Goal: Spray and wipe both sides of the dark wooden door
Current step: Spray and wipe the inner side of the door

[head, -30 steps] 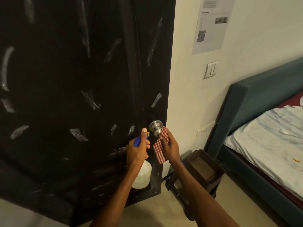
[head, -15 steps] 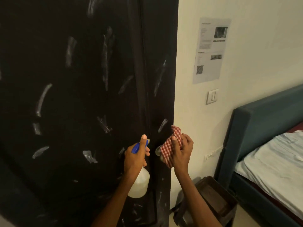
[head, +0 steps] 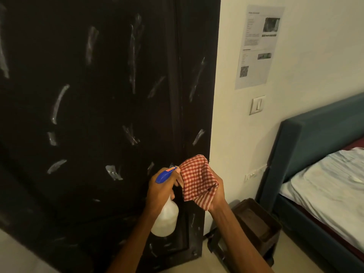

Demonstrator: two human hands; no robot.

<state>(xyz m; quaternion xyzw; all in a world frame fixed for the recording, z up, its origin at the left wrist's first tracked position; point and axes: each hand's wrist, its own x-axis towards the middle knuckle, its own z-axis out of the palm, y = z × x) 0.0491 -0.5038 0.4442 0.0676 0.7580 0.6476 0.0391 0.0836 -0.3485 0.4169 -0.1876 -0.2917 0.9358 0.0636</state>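
The dark wooden door (head: 88,115) fills the left half of the view, streaked with several whitish smears. My left hand (head: 160,191) grips a white spray bottle (head: 166,219) with a blue trigger head, nozzle pointing up and right. Right beside it, my right hand (head: 216,191) holds a red-and-white checked cloth (head: 197,178), bunched over the fingers, in front of the door's right edge at knob height. The cloth and hands hide the knob.
A white wall (head: 295,125) to the right carries a printed sheet (head: 256,46) and a light switch (head: 257,105). A dark brown stool or bin (head: 254,227) stands on the floor by the door's corner. A teal-framed bed (head: 325,174) with a pale sheet occupies the right.
The view has tilted upward, showing more of the door. My right hand has left the metal knob and lifted the cloth in front of it; the bottle hand stayed close alongside.
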